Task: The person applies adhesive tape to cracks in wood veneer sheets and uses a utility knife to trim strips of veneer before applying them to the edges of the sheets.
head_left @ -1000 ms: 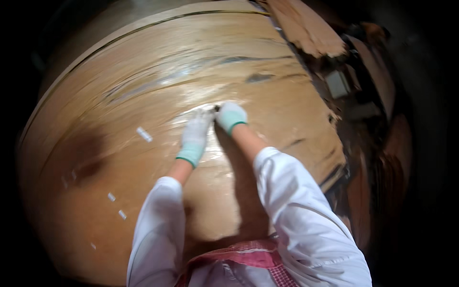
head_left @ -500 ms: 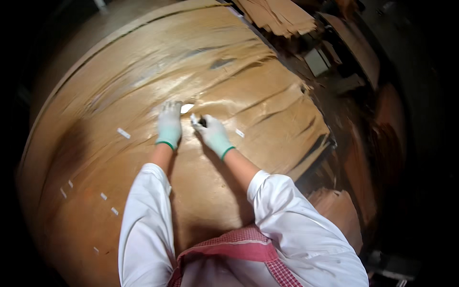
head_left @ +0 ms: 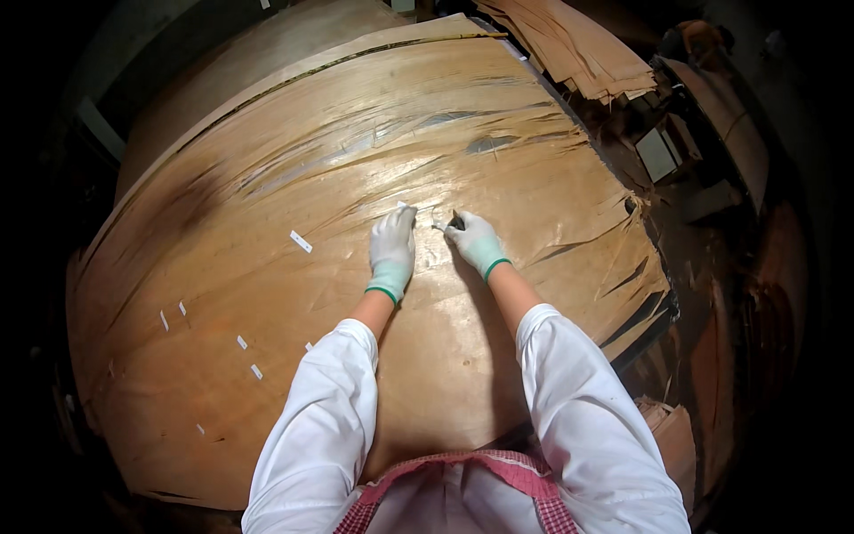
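Observation:
A wide, thin tan sheet of wood veneer (head_left: 427,347), with splits and wrinkles, lies beneath both hands. My left hand (head_left: 392,245), in a white-green glove with a green cuff, rests on it with the fingers extended close together. At those fingertips a small white piece (head_left: 403,205) shows, partly covered. Just to the right, my right hand (head_left: 478,240), gloved alike, is closed around a small dark tool (head_left: 456,221) whose kind I cannot make out. Its tip is at or close to the sheet, beside a small split.
Several white paper strips (head_left: 301,241) are scattered over the sheet's left part. Torn gaps (head_left: 492,142) run across its far side. Stacked veneer (head_left: 569,44) stands at the far right, and ragged edges (head_left: 654,311) border the right side.
The view has shifted, so sheet and hands appear farther right. The bright white patch between my hands now shows much smaller. A white strip right of my right hand no longer shows.

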{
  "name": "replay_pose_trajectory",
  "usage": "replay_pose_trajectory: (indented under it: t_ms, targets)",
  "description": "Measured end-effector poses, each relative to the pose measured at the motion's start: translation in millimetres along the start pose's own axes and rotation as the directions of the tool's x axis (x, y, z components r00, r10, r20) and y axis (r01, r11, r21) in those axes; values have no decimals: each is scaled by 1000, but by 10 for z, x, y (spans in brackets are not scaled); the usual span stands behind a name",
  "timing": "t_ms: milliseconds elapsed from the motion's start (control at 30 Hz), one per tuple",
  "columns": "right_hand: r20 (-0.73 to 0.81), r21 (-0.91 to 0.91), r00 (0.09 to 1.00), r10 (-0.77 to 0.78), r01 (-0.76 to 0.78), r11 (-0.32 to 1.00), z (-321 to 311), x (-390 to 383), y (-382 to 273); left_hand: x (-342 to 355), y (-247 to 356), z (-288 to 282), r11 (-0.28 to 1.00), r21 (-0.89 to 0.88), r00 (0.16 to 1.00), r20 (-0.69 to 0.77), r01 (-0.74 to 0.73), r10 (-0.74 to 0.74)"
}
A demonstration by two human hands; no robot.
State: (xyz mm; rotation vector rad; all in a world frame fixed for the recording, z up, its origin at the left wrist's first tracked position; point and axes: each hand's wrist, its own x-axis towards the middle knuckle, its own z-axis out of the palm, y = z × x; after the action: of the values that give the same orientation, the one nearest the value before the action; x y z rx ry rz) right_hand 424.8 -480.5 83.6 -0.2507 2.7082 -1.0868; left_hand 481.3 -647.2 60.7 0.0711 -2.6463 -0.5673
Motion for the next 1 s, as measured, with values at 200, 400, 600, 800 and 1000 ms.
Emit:
replay_pose_trajectory:
  t_ms: [200, 400, 600, 800, 1000]
  targets:
    - [-45, 331, 977, 208, -181, 926, 522, 153, 131, 583, 49, 264, 965, -168, 935, 326, 200, -137]
    - [139, 718, 936, 322, -320, 619, 719, -372, -205, 478, -88, 438, 962, -230, 965, 246, 149, -91]
    - [184, 777, 955, 231, -285, 561, -317, -1090, -261, 447, -141, 357, 983, -159, 988, 141, 94, -71]
    - [-275, 448, 938, 211, -69, 891, -2009, -1083, 1680, 114, 1223, 229, 948, -289, 981, 101, -130, 165]
    - [-23, 726, 857, 515, -340, 598, -2555, -52, 2422, -25, 2294, 808, 929, -357, 964, 200, -94, 174]
